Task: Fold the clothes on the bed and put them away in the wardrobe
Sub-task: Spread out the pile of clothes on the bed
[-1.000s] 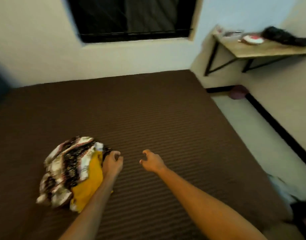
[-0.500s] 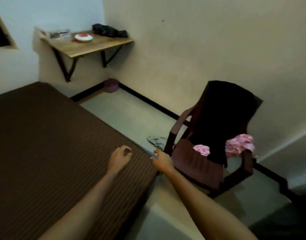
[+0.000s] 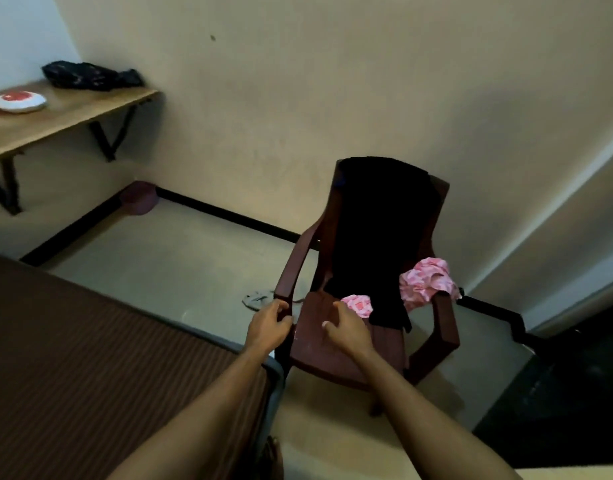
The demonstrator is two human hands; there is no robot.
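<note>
1. Now both hands hold nothing: left hand loosely curled near the chair arm, right hand over the seat.
2. Likely next: pinch the pink garment and black cloth high, lift clear, then fold on the bed.

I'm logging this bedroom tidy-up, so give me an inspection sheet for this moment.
Surface: brown striped bed, bare in the part seen.
Job's things: black garment draped over the chair; pink cloth on its arm and seat.
Clutter: grey cloth on the floor; dark bundle and red-white dish on the shelf.
Hands: left hand and right hand hold nothing, fingers loosely curled.
Cables: nothing seen.
Surroundings: beige walls, dark skirting, purple ball.
</note>
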